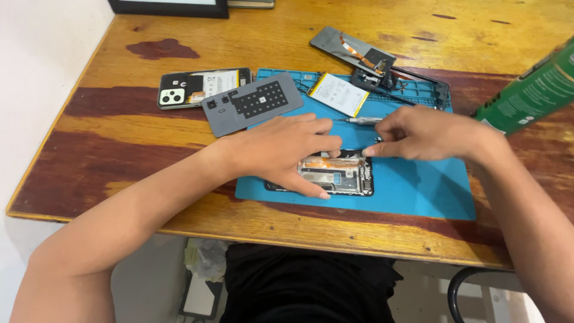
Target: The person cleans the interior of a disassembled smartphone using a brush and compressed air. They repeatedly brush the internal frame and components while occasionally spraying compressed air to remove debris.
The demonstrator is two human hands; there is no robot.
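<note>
Lower middle of the frame: an opened phone (335, 173) lies on a blue work mat (418, 191), its long axis running left to right across the picture, metal shields and an orange flex showing.
Left hand (287, 149): spread flat over the phone's left half, thumb on the near edge and fingers on the far edge, pressing it down rather than closing around it.
Right hand (418, 134): fingers pinched together at the phone's upper right corner; whatever sits between the fingertips is too small to tell.
Key relation: the phone lies directly under the left hand and just left of the right fingertips, so the right hand is nearer the corner being worked.
Just beyond the hands: a slim screwdriver (362, 120) lies on the mat, untouched.
Further back: a loose battery (338, 94), a grey back cover (251, 103), a second opened phone (200, 87) and a display panel (353, 49).
Right edge: a green spray can (529, 93).
Underneath all: the wooden tabletop (119, 137).
</note>
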